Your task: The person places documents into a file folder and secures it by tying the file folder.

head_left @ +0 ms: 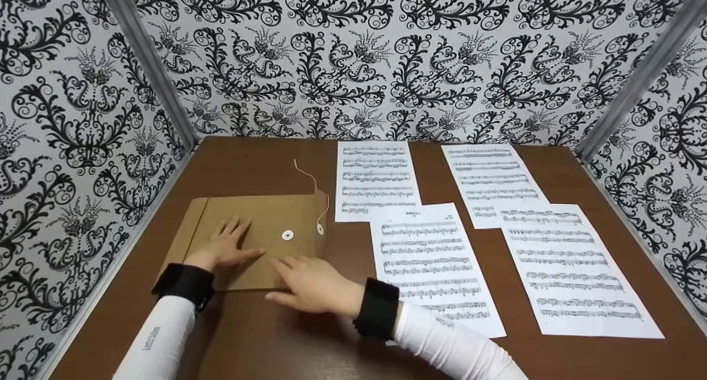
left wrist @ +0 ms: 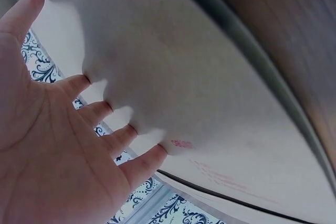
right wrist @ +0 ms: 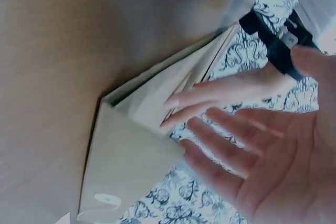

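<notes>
A brown kraft string-tie envelope (head_left: 265,211) lies on the left half of the table. My left hand (head_left: 225,247) rests on its surface with the fingers spread. In the left wrist view those fingertips touch the envelope's face (left wrist: 173,77), which bears small red print. Over the near right part of the envelope is my right hand (head_left: 320,285), fingers extended and nothing gripped; whether it touches is unclear. A narrow flap (head_left: 320,209) at the right end carries a white button (head_left: 320,230) with a loose string (head_left: 306,173). Another white button (head_left: 287,235) sits on the face.
Several sheets of printed music lie to the right: one at the back (head_left: 375,181), one nearer (head_left: 425,258), one at the back right (head_left: 491,181), and one at the near right (head_left: 574,269). Patterned walls (head_left: 386,65) enclose the brown table (head_left: 259,341).
</notes>
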{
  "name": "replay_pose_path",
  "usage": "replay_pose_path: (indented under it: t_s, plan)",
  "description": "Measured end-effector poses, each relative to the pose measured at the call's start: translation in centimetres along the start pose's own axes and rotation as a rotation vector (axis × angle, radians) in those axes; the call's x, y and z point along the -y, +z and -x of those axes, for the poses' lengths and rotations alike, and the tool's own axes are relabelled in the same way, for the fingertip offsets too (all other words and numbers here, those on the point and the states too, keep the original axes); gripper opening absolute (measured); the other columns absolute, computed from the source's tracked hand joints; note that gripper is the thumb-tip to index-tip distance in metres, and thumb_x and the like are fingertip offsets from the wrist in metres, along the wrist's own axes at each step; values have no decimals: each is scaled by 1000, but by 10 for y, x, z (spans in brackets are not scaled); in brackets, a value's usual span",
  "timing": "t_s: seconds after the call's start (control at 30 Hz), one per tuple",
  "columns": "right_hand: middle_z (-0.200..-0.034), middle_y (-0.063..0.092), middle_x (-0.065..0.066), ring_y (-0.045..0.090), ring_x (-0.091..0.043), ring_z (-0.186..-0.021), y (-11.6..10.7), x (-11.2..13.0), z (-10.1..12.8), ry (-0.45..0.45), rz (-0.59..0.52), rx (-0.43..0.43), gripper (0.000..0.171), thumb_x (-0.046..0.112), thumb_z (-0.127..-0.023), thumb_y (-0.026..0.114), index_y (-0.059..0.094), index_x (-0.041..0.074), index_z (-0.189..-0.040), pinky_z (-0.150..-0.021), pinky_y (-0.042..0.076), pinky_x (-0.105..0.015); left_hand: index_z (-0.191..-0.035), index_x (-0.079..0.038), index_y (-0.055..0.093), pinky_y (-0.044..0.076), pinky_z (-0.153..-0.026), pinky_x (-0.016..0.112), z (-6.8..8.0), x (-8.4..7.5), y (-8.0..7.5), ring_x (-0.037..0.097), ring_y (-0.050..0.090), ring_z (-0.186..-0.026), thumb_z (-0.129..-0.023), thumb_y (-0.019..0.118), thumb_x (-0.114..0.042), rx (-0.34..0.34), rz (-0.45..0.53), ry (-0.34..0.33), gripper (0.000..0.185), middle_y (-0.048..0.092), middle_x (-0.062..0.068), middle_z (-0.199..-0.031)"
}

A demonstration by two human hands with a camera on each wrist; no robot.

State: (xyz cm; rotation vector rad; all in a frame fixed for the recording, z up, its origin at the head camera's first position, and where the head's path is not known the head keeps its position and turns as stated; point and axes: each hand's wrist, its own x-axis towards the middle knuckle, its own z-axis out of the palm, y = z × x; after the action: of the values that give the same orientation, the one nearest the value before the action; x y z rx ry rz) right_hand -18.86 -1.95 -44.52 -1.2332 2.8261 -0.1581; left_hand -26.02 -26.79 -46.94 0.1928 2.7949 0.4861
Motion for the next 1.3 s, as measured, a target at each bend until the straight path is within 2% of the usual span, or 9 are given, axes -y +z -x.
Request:
replay_pose_path:
  t_s: [0.17,0.37,0.5,0.6,0.8,0.93,1.03,1.17,1.3]
  plan:
    - [-143,61,-14,61,-31,-131,-5,-15,6,108,-94,-133,63,52,-102,55,56,5,-143,-105,56,-42,-163,-3,20,15,-121,75,3,1,1,59,7,-154,-93,62,-61,9,16,-8,100,10,31,-168]
    - [-136,60,-15,61,-32,-125,-9,-32,8,225,-210,-208,64,46,-96,68,56,3,-141,-101,58,-44,-162,-2,20,15,-122,75,5,4,4,59,7,-154,-93,63,-60,5,26,-8,100,10,31,-168]
    - [-140,55,-23,60,-40,-126,-7,-41,8,331,-279,-146,81,51,-93,70,47,-3,-149,-97,59,-51,-162,-2,19,16,-121,76,6,4,3,59,6,-154,-93,63,-60,16,45,-7,101,9,31,-169]
    - [-145,51,-28,59,-45,-129,-5,-47,8,394,-326,-60,86,55,-93,68,43,-4,-152,-102,56,-53,-163,-3,19,15,-120,78,6,5,3,60,4,-154,-92,64,-60,31,78,-7,101,7,32,-169]
    - [-150,50,-29,61,-46,-127,-1,-56,8,436,-408,48,75,48,-97,65,49,-6,-146,-105,53,-53,-161,-1,24,15,-118,80,5,5,3,62,6,-152,-90,66,-61,12,106,11,102,10,34,-167]
    - [-151,50,-27,53,-42,-139,0,-61,6,430,-440,91,65,39,-97,62,52,-6,-143,-115,45,-53,-160,-1,25,16,-118,80,4,3,1,62,8,-152,-90,67,-59,8,93,7,100,11,34,-167]
    - [-152,48,-28,64,-38,-126,0,-65,4,429,-483,116,58,33,-98,60,53,-8,-139,-115,46,-49,-161,-1,24,17,-117,80,3,1,0,62,7,-152,-92,66,-57,17,74,0,98,10,33,-168]
    - [-144,53,-26,75,-31,-74,-2,-71,2,433,-521,130,50,28,-98,59,56,-8,-133,-91,59,-38,-161,-2,24,17,-117,80,2,-1,-3,61,8,-153,-93,65,-55,12,62,-1,96,10,32,-168]
    - [-127,61,-25,75,-31,-65,-1,-78,-1,432,-556,136,37,23,-98,64,61,-6,-120,-74,62,-33,-161,-2,24,17,-118,79,1,-2,-4,60,8,-153,-93,65,-55,14,56,-4,95,11,32,-168]
